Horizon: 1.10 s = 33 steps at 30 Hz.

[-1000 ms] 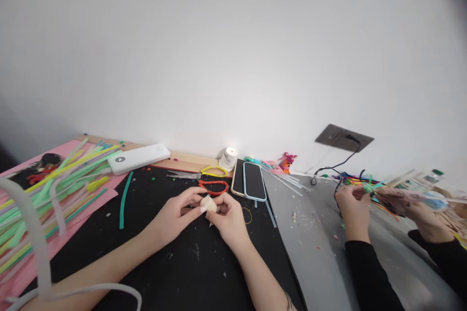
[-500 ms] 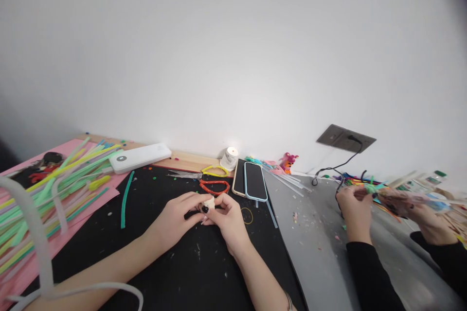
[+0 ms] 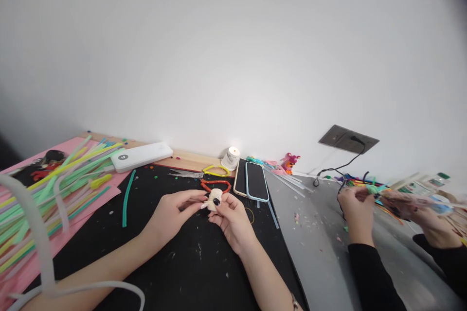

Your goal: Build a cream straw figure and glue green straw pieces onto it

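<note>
Above a black mat (image 3: 164, 262), we pinch a small cream figure (image 3: 212, 202) with a black spot between the thumb and forefinger of our right hand (image 3: 235, 221), its other fingers loosely curled beneath. Our left hand (image 3: 170, 216), thumb and fingers slightly parted, brings its fingertips to the figure's left edge; we cannot tell whether they grip it. Just beyond lie scissors (image 3: 216, 185) with red and yellow handles, beside two phones (image 3: 257, 181).
</note>
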{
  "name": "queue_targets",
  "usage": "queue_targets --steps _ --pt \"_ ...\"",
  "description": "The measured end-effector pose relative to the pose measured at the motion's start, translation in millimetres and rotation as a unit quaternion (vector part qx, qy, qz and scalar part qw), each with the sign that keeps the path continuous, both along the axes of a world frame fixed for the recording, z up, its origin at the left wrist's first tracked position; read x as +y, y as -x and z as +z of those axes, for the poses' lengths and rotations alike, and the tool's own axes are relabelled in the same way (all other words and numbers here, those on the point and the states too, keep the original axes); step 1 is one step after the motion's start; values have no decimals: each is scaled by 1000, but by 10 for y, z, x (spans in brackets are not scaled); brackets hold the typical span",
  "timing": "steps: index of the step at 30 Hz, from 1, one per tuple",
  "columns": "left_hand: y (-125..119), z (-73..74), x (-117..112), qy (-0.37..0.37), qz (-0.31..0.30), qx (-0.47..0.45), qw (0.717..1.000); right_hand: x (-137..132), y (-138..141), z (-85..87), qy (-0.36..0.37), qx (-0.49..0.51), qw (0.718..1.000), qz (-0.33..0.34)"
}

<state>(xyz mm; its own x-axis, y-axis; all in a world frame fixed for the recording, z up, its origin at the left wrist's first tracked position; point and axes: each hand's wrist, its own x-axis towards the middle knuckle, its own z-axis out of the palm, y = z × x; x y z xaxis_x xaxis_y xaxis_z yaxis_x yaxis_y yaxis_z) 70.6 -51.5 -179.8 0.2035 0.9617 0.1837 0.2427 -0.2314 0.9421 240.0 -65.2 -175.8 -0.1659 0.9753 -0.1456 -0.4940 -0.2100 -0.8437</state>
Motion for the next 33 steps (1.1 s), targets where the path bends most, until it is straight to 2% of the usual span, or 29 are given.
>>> queue_targets --steps 9,21,24,28,30,33 --pt "29 157 -23 -122 -45 114 985 -15 21 26 8 -34 999 4" --pt "55 160 -49 -160 -64 146 974 -13 16 0 -10 -46 999 5" --pt "44 153 -49 -130 -57 122 982 -9 1 0 0 -29 999 15" --pt "-9 94 -24 -12 -39 5 999 2 -24 12 11 11 1000 27" --pt "-46 62 -13 39 -34 -51 997 1 -21 23 6 21 999 37" --pt "-85 40 -9 79 -48 -80 992 -10 8 32 -7 20 998 61"
